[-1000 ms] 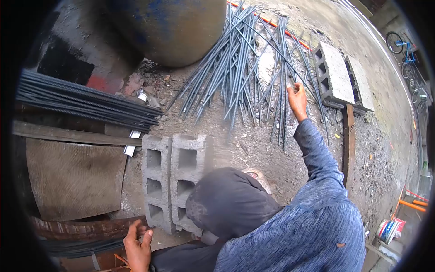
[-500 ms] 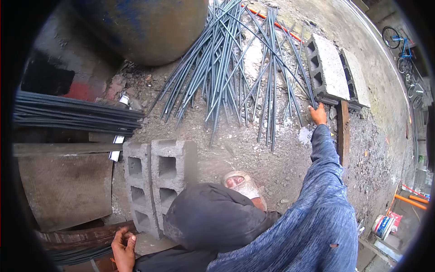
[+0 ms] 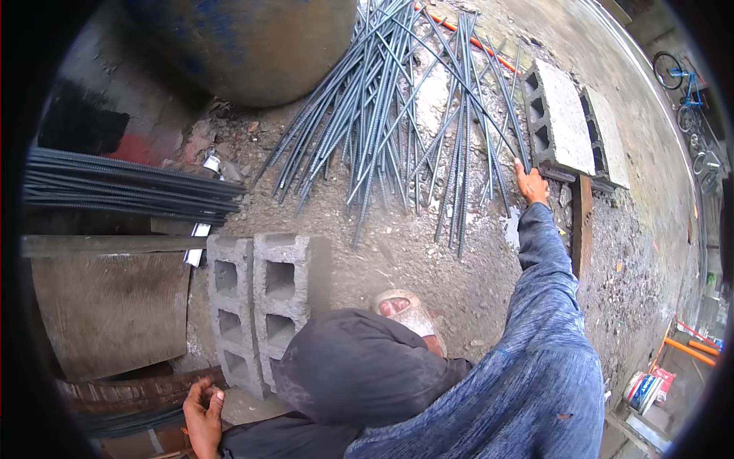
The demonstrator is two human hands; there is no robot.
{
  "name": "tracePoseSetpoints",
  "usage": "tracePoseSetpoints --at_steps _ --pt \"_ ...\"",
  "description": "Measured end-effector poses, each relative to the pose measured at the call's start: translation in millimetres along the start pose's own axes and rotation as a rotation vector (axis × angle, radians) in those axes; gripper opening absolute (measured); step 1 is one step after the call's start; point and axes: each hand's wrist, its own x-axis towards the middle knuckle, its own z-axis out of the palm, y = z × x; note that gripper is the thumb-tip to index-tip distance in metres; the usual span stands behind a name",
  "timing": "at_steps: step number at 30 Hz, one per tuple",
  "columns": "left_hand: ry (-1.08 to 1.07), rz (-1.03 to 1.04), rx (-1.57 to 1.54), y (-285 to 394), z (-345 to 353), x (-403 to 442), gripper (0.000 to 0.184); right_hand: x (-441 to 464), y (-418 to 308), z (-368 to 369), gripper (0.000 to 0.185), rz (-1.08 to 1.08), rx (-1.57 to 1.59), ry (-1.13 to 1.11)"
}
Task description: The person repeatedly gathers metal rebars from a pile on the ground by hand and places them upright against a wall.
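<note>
My right hand [image 3: 532,186] reaches out to the lower ends of a few thin steel rebar rods [image 3: 514,126], beside a hollow block. Its thumb lies along the rods' left side and its fingers curl on the other; the exact contact is small. More rebar [image 3: 367,115] is spread in a loose fan over the gravel to the left. My left hand [image 3: 203,421] hangs near my bent knee, fingers loosely bent and apart from the thumb, with nothing visible in it. Close to it stand two hollow concrete blocks [image 3: 297,252].
Two more concrete blocks [image 3: 564,122] lie at the right, by a wooden board [image 3: 582,229]. A large rusty drum [image 3: 252,53] stands at the top left. Bundled rebar [image 3: 130,183] juts in from the left above a wooden panel [image 3: 115,314]. Bicycles [image 3: 688,92] are far right.
My right hand has shifted slightly up and left beside the block, and its thumb is more stretched out. My left hand has barely moved. The view has tilted a little.
</note>
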Motion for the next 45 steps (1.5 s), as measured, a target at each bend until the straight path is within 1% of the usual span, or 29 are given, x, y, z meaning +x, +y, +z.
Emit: tracePoseSetpoints --at_steps 1,4,5,8,9,12,13,15,16,17,18,20,22,23,25,27,28,29,31,34,36,37,38,39,40,41,42,44,45 --pt "0.005 0.014 -0.001 -3.1 0.8 0.8 0.041 -1.2 -7.4 -5.0 0.119 0.018 0.007 -0.042" --pt "-0.005 -0.015 -0.008 -3.8 2.2 4.3 0.039 -29.8 -38.9 -11.1 0.13 -0.056 0.01 -0.073" --pt "-0.01 -0.036 -0.011 -2.0 1.6 5.6 0.038 -16.2 -38.5 1.8 0.14 -0.076 0.176 -0.102" --pt "-0.021 -0.043 0.021 7.5 1.8 6.6 0.037 -24.0 -60.7 18.9 0.144 -0.124 0.153 -0.077" --pt "-0.023 -0.038 0.023 9.4 1.7 6.5 0.037 -26.8 -70.0 22.9 0.15 -0.071 0.159 -0.06" --pt "-0.018 0.006 0.017 10.5 -0.3 6.5 0.037 -23.9 -82.1 27.8 0.148 -0.006 0.147 -0.132" --pt "-0.002 0.038 0.005 6.6 1.0 7.2 0.037 -19.1 -78.0 27.3 0.147 -0.069 0.112 -0.18" --pt "0.062 0.129 -0.025 -12.7 3.7 9.1 0.036 -16.2 -76.1 40.9 0.144 -0.202 0.237 -0.194" --pt "0.066 0.131 0.007 4.9 1.9 4.9 0.036 -26.7 -89.8 43.5 0.143 -0.099 0.407 -0.08" --pt "0.084 0.155 0.051 0.1 2.0 5.9 0.037 -11.8 -90.2 51.7 0.145 -0.116 0.525 -0.178" --pt "0.068 0.129 0.029 9.3 0.8 3.8 0.038 -1.9 -95.8 60.9 0.152 -0.269 0.578 -0.261" --pt "0.042 0.143 0.035 5.2 -1.6 3.0 0.037 -14.4 -117.0 70.2 0.158 -0.044 0.262 -0.001" --pt "0.051 0.126 0.037 4.7 -1.5 1.3 0.038 -32.7 -135.9 60.7 0.16 0.091 0.182 -0.004" --pt "0.049 0.122 0.036 8.1 -3.1 -0.5 0.041 -35.2 -139.1 61.3 0.158 0.065 0.167 -0.022" --pt "0.046 0.12 0.034 13.5 -5.0 -4.0 0.046 -7.5 -129.8 70.2 0.154 0.013 0.141 -0.055" --pt "0.044 0.131 0.049 14.4 -5.9 -7.3 0.048 20.0 -113.0 83.4 0.146 -0.077 0.266 -0.096" --pt "0.05 0.138 0.057 13.4 -8.1 -6.7 0.048 21.4 -110.6 88.4 0.135 -0.09 0.226 -0.053" --pt "0.071 0.196 0.066 6.5 -6.8 -6.0 0.049 19.1 -109.2 92.5 0.124 -0.103 0.185 -0.01" --pt "0.064 0.194 0.044 4.9 -6.7 -8.0 0.05 12.1 -104.7 82.8 0.089 -0.156 0.272 -0.082" --pt "0.055 0.146 0.038 3.9 -7.1 -10.5 0.049 75.8 -67.9 131.5 0.065 -0.195 0.503 -0.161" --pt "0.02 0.17 0.037 11.0 -12.2 -11.2 0.051 85.0 -53.7 147.5 0.056 -0.164 0.91 -0.338" --pt "0.085 0.218 0.089 5.9 -8.0 -10.5 0.05 81.7 -55.6 141.6 0.053 -0.091 0.643 -0.246" --pt "0.071 0.188 0.063 4.7 -7.3 -9.0 0.048 70.0 -47.1 133.4 0.051 -0.161 0.74 -0.352" --pt "0.074 0.184 0.032 3.7 -6.0 -7.2 0.045 58.0 -50.4 121.4 0.051 -0.121 0.729 -0.392" --pt "0.085 0.213 0.073 5.6 -4.7 -6.2 0.044 43.9 -53.6 107.7 0.052 -0.081 0.717 -0.431" --pt "0.065 0.217 0.094 7.7 -4.9 -6.9 0.042 -20.9 -89.5 42.7 0.038 -0.061 0.657 -0.456" --pt "0.05 0.211 0.078 10.7 -4.3 -4.6 0.042 -37.9 -94.5 37.9 0.03 -0.099 0.901 -0.52" --pt "0.045 0.153 0.043 12.7 -3.9 -7.3 0.041 -41.0 -101.2 41.5 0.02 -0.071 1.215 -0.744" --pt "0.033 0.151 0.035 15.4 -4.1 -7.1 0.04 -49.9 -110.4 38.6 0.018 -0.083 1.294 -0.765"
